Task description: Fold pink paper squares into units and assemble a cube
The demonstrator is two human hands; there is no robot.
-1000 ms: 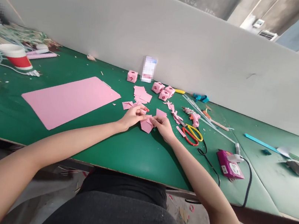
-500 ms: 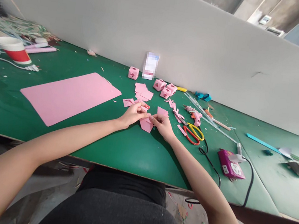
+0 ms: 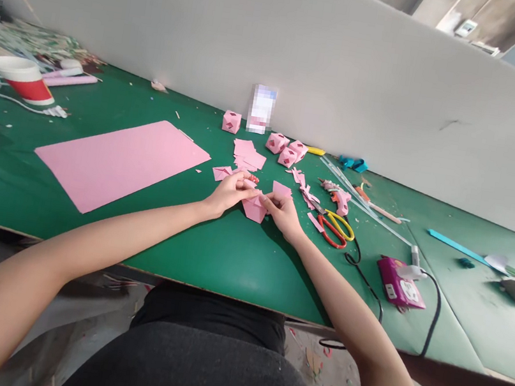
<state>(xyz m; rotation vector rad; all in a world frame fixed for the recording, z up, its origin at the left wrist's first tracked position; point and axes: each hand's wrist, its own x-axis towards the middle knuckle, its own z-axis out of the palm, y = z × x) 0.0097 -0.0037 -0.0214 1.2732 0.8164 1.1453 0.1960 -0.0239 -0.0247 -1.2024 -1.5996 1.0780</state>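
Both my hands pinch one small folded piece of pink paper (image 3: 253,210) just above the green table. My left hand (image 3: 230,193) grips its left upper edge between thumb and fingers. On the opposite side, my right hand (image 3: 285,215) pinches its upper right corner, with the fingertips of both hands nearly meeting. Behind the hands lies a loose stack of pink paper squares (image 3: 249,154). A folded pink piece (image 3: 222,173) rests beside my left fingers, and another pink paper (image 3: 282,188) lies just behind my right hand.
A large pink sheet (image 3: 121,163) lies at left. Folded paper cubes (image 3: 277,144) stand at the back. Scissors (image 3: 337,227), a glue gun (image 3: 341,200) with its black cord, and a magenta pack (image 3: 401,283) are at right. A paper cup (image 3: 22,80) stands far left.
The hands keep hold of the same folded paper, and its lower part appears slightly more raised and tilted. The whole view has shifted a little.
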